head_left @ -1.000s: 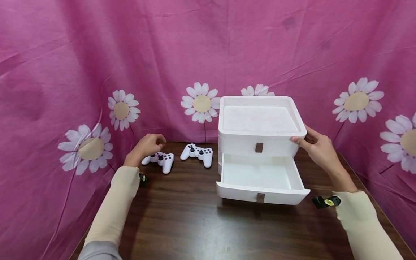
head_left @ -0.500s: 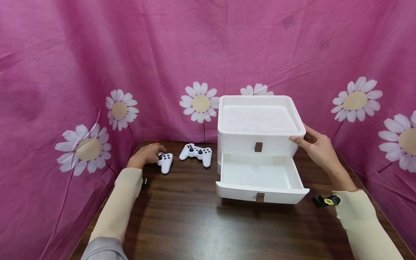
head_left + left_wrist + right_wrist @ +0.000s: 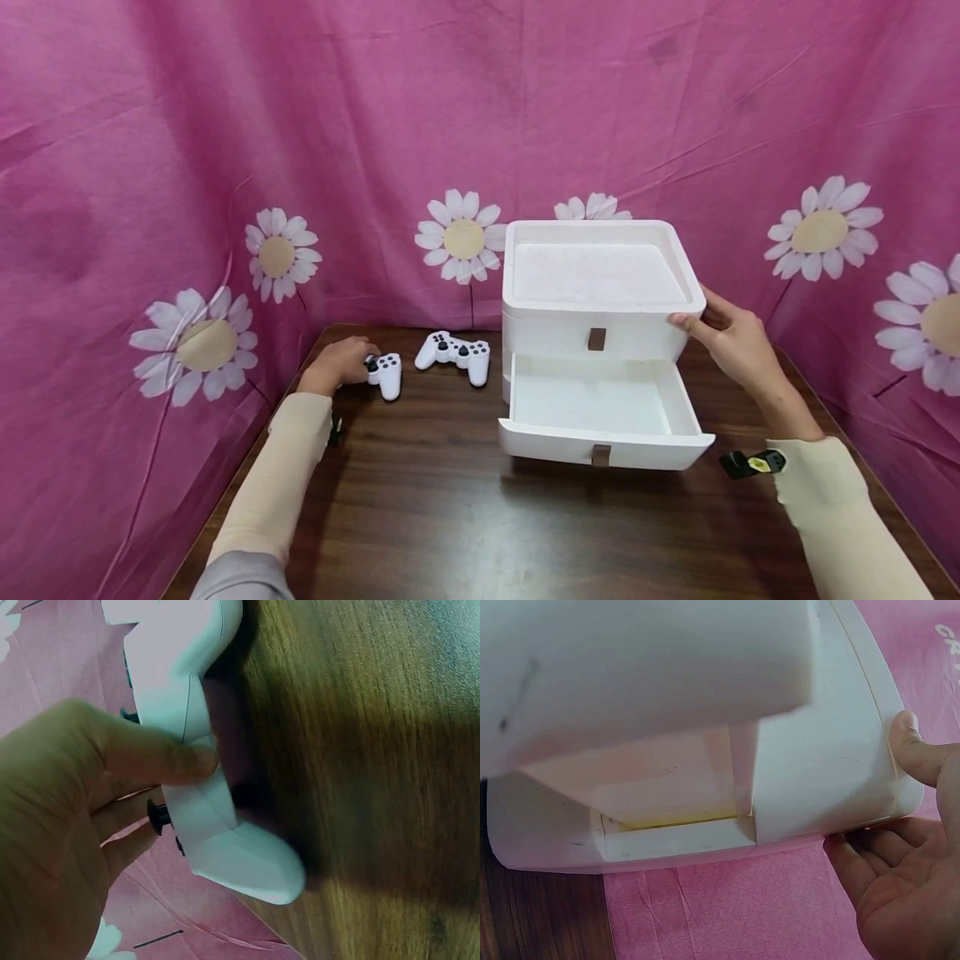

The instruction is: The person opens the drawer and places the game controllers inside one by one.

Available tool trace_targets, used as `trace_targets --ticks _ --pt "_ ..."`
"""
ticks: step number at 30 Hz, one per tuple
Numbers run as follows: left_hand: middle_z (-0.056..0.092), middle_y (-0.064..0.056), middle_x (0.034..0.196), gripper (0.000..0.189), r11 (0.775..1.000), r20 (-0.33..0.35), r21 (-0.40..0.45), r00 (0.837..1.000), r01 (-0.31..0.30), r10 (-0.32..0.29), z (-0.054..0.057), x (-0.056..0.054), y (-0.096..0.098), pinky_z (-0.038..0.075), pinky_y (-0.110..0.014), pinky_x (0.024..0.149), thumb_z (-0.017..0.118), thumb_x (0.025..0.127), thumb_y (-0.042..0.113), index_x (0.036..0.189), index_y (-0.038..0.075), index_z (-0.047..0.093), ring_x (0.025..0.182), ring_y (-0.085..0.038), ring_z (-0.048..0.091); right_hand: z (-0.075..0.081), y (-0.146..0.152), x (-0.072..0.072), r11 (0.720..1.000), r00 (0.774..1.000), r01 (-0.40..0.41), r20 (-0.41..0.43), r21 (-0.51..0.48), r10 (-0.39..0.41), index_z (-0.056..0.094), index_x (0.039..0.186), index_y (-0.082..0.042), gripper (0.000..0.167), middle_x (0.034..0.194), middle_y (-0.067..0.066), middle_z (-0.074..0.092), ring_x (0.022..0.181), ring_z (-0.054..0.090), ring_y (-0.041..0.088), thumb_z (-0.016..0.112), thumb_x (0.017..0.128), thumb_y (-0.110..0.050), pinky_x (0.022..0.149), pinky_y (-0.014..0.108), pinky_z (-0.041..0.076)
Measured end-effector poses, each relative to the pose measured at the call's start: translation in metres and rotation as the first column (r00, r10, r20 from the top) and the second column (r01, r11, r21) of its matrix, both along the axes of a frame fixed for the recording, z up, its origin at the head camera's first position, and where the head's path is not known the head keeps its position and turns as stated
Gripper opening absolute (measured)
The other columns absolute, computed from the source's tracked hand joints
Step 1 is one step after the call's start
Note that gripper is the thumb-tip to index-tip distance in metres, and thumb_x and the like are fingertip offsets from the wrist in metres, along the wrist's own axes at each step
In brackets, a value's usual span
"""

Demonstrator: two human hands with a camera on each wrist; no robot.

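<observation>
At the back left of the table my left hand [image 3: 343, 363] grips a white game controller [image 3: 388, 375] with black thumbsticks. In the left wrist view the thumb lies across the edge of the controller [image 3: 206, 802], and the fingers reach over its far side. My right hand [image 3: 731, 342] holds the upper right front corner of a white drawer unit [image 3: 570, 332], thumb on the front and fingers along the side. Its lower drawer [image 3: 600, 400] is pulled out, with nothing inside; the upper one is closed. The right wrist view shows the right hand [image 3: 907, 847] on the unit's edge.
A second white controller [image 3: 453, 357] lies between the left hand and the drawer unit. Behind the brown wooden table [image 3: 420, 500] hangs a pink curtain [image 3: 375, 150] with daisies, close to the left hand. The pulled-out drawer juts toward the front.
My left hand has come down from above the left controller and taken hold of it, and the controller has shifted slightly. The right hand stays on the drawer unit.
</observation>
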State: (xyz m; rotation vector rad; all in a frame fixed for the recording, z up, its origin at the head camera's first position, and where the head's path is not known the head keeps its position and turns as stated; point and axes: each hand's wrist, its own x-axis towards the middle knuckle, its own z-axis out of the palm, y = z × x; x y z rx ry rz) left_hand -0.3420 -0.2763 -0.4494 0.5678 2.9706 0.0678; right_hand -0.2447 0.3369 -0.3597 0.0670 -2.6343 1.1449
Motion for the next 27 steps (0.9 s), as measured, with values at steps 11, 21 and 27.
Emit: trace_targets --ticks 11,21,27 --pt "0.069 -0.018 0.132 0.052 0.994 0.050 0.083 0.996 0.076 -0.080 -0.0006 0.0026 0.0027 0.055 -0.049 0.102 0.064 0.079 0.000 0.131 0.001 0.072 0.115 -0.031 0.067 0.0006 0.0008 -0.0027 1.000 1.000 0.007 -0.007 0.006 -0.007 0.040 0.165 -0.017 0.080 0.149 0.026 0.060 0.115 0.067 0.009 0.074 0.099 -0.049 0.073 -0.001 0.042" --pt "0.075 -0.015 0.127 0.056 0.989 0.130 0.138 0.989 0.051 -0.069 0.0018 0.0038 0.0042 0.056 -0.044 0.097 0.076 0.076 0.003 0.132 0.000 0.072 0.101 -0.022 0.064 -0.0007 -0.0003 -0.0003 1.000 1.000 -0.009 0.017 -0.001 0.009 0.034 0.167 -0.015 0.084 0.154 0.028 0.055 0.133 0.059 0.051 0.071 0.100 -0.051 0.073 0.001 0.041" --pt "0.076 -0.014 0.123 0.056 0.984 0.133 0.165 0.988 0.063 -0.085 0.0003 0.0046 0.0029 0.056 -0.040 0.091 0.078 0.075 0.003 0.131 0.000 0.073 0.095 -0.019 0.061 -0.0009 0.0010 0.0000 1.000 1.000 0.002 -0.004 0.009 -0.002 0.038 0.165 -0.016 0.081 0.151 0.027 0.059 0.124 0.066 0.034 0.072 0.100 -0.050 0.073 0.000 0.042"
